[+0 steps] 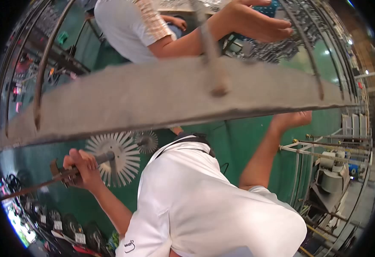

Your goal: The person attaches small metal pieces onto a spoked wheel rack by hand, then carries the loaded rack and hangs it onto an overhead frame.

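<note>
Head view, looking down past a white shirt, and the left hand [82,167] has its fingers wrapped around a metal tool [50,182], a long brownish bar that slants out toward the left edge. Just beside that grip sits a white slatted disc [127,157], a smaller disc [150,140] next to it, both seen against the green floor [221,128]. Over to the right hand [296,119], raised on a bent arm just under the edge of a broad grey plate [153,100]; its fingers are partly hidden, so whether it grips or merely touches, I cannot tell. That plate cuts across the whole scene, blurred and close, with thin rods [46,64] rising from it. Beyond it, a co-worker's arm reaches across, the co-worker's hand [260,21] with its fingers stretched out, near a heap of shiny metal parts [273,49]. Down the right side stand a pale metal frame [299,148] and a grey machine [333,180], well apart from the tool.
</note>
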Demonstrator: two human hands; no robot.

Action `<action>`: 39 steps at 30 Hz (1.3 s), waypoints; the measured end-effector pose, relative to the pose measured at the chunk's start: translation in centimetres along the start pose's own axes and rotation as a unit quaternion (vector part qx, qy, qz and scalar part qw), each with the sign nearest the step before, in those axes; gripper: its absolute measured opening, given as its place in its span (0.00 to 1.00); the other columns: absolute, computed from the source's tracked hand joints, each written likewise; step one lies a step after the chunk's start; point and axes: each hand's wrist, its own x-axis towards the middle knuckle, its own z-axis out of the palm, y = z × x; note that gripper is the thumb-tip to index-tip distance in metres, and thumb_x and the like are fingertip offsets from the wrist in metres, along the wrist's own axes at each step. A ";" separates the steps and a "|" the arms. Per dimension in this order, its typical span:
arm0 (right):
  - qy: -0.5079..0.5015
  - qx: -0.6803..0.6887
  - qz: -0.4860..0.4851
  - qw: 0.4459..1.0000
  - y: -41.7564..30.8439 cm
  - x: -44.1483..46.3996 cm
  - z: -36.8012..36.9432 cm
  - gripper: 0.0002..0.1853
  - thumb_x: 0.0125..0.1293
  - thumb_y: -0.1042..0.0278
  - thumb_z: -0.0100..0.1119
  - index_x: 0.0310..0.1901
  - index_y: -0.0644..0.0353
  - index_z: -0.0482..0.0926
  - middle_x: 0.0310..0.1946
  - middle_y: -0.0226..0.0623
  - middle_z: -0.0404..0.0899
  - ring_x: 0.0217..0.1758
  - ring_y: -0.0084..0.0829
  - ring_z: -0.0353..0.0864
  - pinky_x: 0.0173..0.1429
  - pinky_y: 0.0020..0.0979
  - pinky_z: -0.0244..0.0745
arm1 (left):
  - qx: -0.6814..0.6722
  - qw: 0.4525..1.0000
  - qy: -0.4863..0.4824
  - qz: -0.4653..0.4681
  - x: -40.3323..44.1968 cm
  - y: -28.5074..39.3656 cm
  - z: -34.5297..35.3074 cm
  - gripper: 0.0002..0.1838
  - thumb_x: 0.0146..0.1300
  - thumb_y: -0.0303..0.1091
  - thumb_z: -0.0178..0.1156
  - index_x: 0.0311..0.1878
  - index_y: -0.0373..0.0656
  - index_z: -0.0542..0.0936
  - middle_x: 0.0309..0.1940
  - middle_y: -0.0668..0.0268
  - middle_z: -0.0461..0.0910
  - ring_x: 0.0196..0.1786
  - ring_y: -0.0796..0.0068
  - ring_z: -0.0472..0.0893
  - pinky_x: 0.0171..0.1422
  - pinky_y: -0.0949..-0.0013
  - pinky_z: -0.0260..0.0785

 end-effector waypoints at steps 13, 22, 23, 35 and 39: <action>-0.345 0.196 0.200 0.896 -1.8 -12.0 -1.3 0.05 0.69 0.83 0.60 0.43 0.73 0.83 0.39 0.34 0.77 0.42 0.22 0.72 0.49 0.22 0.67 | 0.032 0.999 0.031 -0.004 0.3 1.7 1.7 0.22 0.75 0.34 0.60 0.22 0.45 0.66 0.11 0.71 0.61 0.13 0.81 0.60 0.17 0.74 0.51; -0.603 0.316 0.169 0.712 -3.0 -19.1 1.2 0.05 0.63 0.76 0.67 0.39 0.68 0.86 0.28 0.30 0.73 0.37 0.27 0.66 0.47 0.31 0.61 | 0.024 1.000 -0.002 0.019 0.5 2.3 2.0 0.20 0.76 0.32 0.56 0.24 0.43 0.67 0.11 0.70 0.61 0.12 0.82 0.59 0.16 0.74 0.50; -0.622 0.319 0.168 0.695 -3.1 -19.9 1.7 0.05 0.63 0.75 0.68 0.39 0.66 0.86 0.27 0.29 0.73 0.37 0.27 0.66 0.47 0.31 0.60 | -0.004 1.000 -0.009 0.021 0.6 2.0 1.8 0.18 0.75 0.29 0.57 0.25 0.41 0.70 0.11 0.70 0.62 0.12 0.82 0.60 0.15 0.75 0.51; -0.743 0.333 0.073 0.576 -5.3 -25.0 8.3 0.05 0.67 0.69 0.66 0.40 0.59 0.87 0.23 0.25 0.76 0.34 0.24 0.68 0.50 0.32 0.58 | -0.023 0.999 -0.043 0.019 1.5 2.3 2.4 0.20 0.75 0.33 0.59 0.23 0.41 0.70 0.11 0.72 0.62 0.10 0.83 0.61 0.14 0.76 0.48; -0.760 0.343 0.041 0.550 -5.8 -25.5 9.3 0.06 0.68 0.66 0.66 0.40 0.59 0.87 0.24 0.26 0.76 0.34 0.25 0.67 0.49 0.32 0.57 | -0.009 0.999 -0.034 0.002 1.5 2.4 2.4 0.22 0.75 0.36 0.59 0.22 0.42 0.69 0.11 0.72 0.62 0.10 0.83 0.60 0.14 0.75 0.48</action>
